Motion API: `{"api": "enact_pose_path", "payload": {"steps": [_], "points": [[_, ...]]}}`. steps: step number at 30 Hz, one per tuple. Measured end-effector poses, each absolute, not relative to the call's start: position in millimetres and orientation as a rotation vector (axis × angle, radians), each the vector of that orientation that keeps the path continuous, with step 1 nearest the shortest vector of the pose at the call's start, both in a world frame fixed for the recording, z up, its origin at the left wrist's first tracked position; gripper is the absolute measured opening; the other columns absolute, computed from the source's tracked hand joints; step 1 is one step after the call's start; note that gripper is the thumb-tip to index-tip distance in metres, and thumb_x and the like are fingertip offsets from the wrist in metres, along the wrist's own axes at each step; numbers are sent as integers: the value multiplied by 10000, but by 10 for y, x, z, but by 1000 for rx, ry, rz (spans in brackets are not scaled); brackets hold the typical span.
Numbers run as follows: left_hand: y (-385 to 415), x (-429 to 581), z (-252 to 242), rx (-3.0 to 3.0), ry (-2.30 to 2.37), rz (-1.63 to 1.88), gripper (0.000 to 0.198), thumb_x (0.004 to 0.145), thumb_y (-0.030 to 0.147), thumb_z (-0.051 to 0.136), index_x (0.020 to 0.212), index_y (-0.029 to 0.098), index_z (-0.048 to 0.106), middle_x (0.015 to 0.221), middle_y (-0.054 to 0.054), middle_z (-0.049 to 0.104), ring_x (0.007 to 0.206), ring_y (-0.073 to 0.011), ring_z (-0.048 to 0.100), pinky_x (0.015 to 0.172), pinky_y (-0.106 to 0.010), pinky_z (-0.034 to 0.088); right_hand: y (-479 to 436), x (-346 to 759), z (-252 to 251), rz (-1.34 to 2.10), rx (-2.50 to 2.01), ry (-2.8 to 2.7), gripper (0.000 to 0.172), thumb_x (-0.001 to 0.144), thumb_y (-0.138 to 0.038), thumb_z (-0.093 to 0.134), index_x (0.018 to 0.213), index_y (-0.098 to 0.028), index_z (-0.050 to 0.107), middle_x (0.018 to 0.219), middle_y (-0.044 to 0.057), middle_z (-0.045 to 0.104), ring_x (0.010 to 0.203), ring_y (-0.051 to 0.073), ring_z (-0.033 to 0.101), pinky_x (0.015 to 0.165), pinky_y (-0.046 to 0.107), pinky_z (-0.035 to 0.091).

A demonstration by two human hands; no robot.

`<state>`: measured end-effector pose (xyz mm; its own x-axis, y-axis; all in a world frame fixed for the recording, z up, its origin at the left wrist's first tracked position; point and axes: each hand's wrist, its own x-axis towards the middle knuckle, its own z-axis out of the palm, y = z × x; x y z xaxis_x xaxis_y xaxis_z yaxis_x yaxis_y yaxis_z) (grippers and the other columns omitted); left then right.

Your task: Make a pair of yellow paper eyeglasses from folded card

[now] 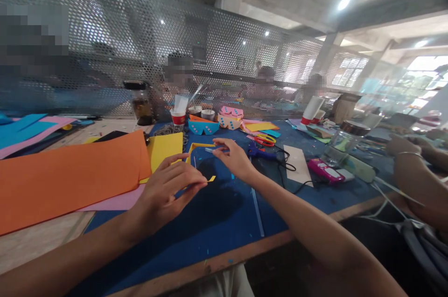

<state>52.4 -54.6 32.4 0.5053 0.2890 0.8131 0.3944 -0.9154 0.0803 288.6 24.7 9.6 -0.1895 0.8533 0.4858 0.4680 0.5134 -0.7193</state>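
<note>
My left hand is closed in a pinch on a small yellow paper piece, held above the blue table cover. My right hand is farther out, thumb and fingers closed around a small pale, see-through piece; its kind is unclear. A folded yellow paper strip lies just beyond my fingertips, partly hidden by my hands. Right of my right hand are a blue glue gun with a black cord and red-and-yellow scissors. A clear narrow stick lies under my right forearm.
Orange sheets and a yellow sheet cover the left side. Paper glasses, a red-and-white cup and a dark bottle stand behind. At right are a glass jar, a pink device and another person's arm.
</note>
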Motion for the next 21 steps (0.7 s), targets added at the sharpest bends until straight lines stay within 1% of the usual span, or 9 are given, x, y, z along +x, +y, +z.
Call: {"api": "enact_pose_path", "payload": {"steps": [2, 4, 7, 9, 11, 14, 18, 21], "points": [[-570, 528, 323, -2629, -558, -1366, 155, 1029, 134, 695, 1071, 280, 726, 943, 43, 845, 835, -148, 796, 1153, -417, 518, 263, 2900, 97, 519, -1104, -1810, 341, 990, -230, 737, 1330, -214, 728, 1280, 101, 718, 1002, 169, 762, 893, 323, 623], [-596, 536, 309, -2646, -519, -1347, 180, 1024, 111, 692, 1090, 276, 722, 958, 34, 842, 858, -144, 798, 1163, -415, 512, 274, 2919, 101, 495, -1116, -1787, 323, 972, -225, 758, 1294, -208, 751, 1232, 94, 706, 987, 170, 746, 896, 328, 619], [-651, 552, 280, -2675, -477, -1335, 210, 1024, 83, 681, 1117, 268, 715, 981, 13, 840, 892, -147, 798, 1187, -429, 496, 277, 2945, 121, 451, -1137, -1763, 202, 939, -190, 776, 1140, -202, 798, 1112, 65, 702, 980, 189, 710, 950, 368, 594], [-692, 561, 267, -2690, -453, -1342, 222, 1023, 79, 676, 1131, 269, 714, 981, 7, 844, 902, -155, 802, 1197, -449, 493, 267, 2955, 143, 430, -1147, -1751, 109, 921, -169, 778, 1023, -202, 802, 1039, 50, 703, 990, 208, 691, 976, 392, 569], [-728, 563, 266, -2707, -434, -1333, 247, 1017, 82, 675, 1159, 280, 714, 983, 10, 852, 913, -166, 811, 1202, -463, 494, 247, 2955, 167, 425, -1145, -1744, 59, 912, -161, 773, 951, -202, 790, 996, 41, 709, 996, 220, 682, 981, 398, 549], [-750, 553, 282, -2726, -394, -1288, 297, 1005, 84, 671, 1201, 304, 712, 996, 24, 865, 924, -175, 822, 1200, -456, 501, 213, 2933, 192, 461, -1117, -1742, 49, 921, -193, 759, 963, -202, 780, 990, 36, 740, 969, 215, 697, 954, 379, 546], [-721, 532, 307, -2683, -467, -1317, 274, 1001, 79, 687, 1170, 293, 719, 996, 30, 857, 927, -164, 818, 1193, -438, 503, 183, 2884, 204, 553, -1059, -1722, 157, 930, -300, 763, 1053, -203, 760, 1005, 30, 793, 920, 205, 741, 878, 340, 582], [-681, 529, 305, -2659, -515, -1305, 250, 1002, 65, 698, 1140, 273, 719, 1002, 33, 846, 910, -150, 808, 1202, -421, 482, 179, 2862, 209, 607, -1010, -1690, 211, 946, -373, 754, 1078, -208, 747, 1024, 35, 815, 926, 204, 773, 860, 325, 612]]}}
